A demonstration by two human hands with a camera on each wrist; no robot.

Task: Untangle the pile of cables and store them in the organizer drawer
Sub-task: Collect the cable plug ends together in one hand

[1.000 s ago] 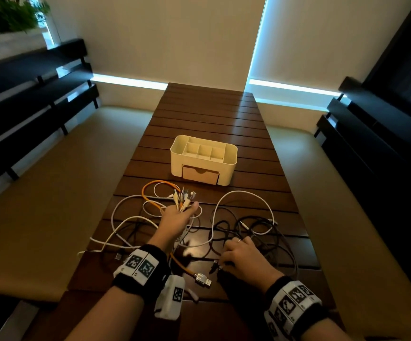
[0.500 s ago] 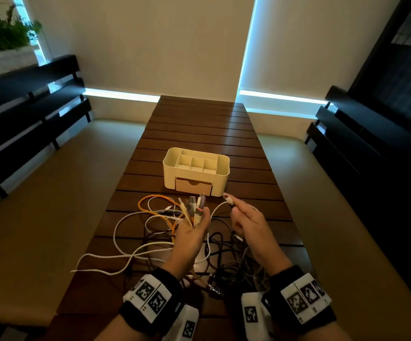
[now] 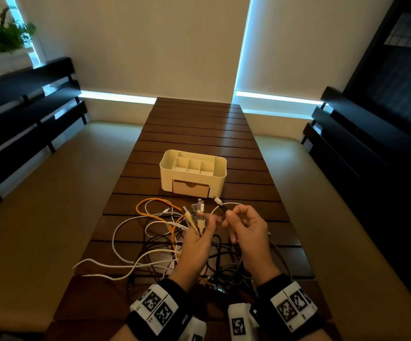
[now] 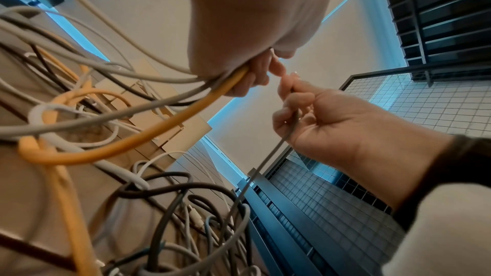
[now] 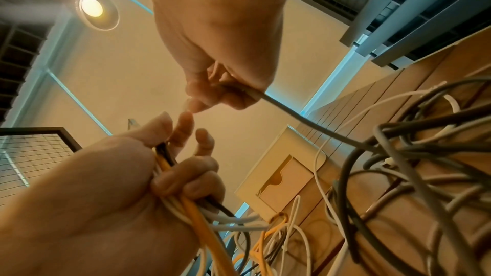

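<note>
A tangle of white, black and orange cables (image 3: 150,244) lies on the slatted wooden table (image 3: 199,124). My left hand (image 3: 204,222) grips a bundle of cable ends (image 3: 197,214) held upright above the pile; the left wrist view shows the orange cable (image 4: 159,129) running into its fist. My right hand (image 3: 229,214) pinches one dark cable (image 5: 292,114) with a white plug (image 3: 218,200), its fingertips almost touching the left hand's. The cream organizer (image 3: 167,173) stands just behind the hands, its front drawer (image 3: 190,189) closed.
Beige cushioned benches (image 3: 51,193) with dark slatted backs flank the table on both sides. The far half of the table behind the organizer is bare wood. A potted plant (image 3: 0,33) stands at the upper left. Loose cable loops trail off the table's near left edge.
My right hand rose from the pile with the dark cable's end and came beside the left hand. The left hand lifted its bundle higher.
</note>
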